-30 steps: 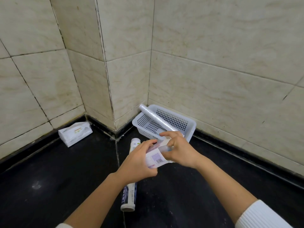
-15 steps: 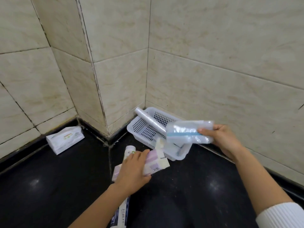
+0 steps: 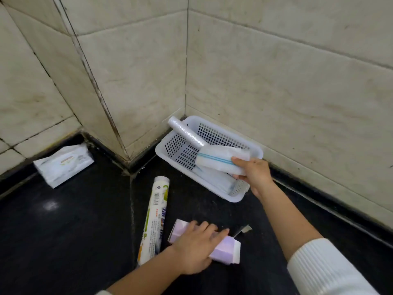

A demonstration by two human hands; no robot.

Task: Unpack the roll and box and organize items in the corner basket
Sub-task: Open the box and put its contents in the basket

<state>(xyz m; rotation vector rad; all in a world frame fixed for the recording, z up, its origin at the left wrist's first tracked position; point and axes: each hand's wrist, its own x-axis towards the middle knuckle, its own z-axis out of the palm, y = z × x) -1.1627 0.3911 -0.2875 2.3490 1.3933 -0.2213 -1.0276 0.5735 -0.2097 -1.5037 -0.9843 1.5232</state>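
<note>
The right hand (image 3: 254, 174) grips a bag bundle (image 3: 221, 159) over the basket (image 3: 236, 198). At seven o'clock, the left hand (image 3: 196, 248) lies flat, fingers spread, on the purple box (image 3: 228, 250).

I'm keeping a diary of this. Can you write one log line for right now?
right hand: holds bag stack over white basket | left hand: flat on purple box, floor | wrapped roll: beside box

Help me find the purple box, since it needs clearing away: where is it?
In the head view, the purple box lies on the black floor at bottom centre, under the left hand, right of the printed roll.
</note>
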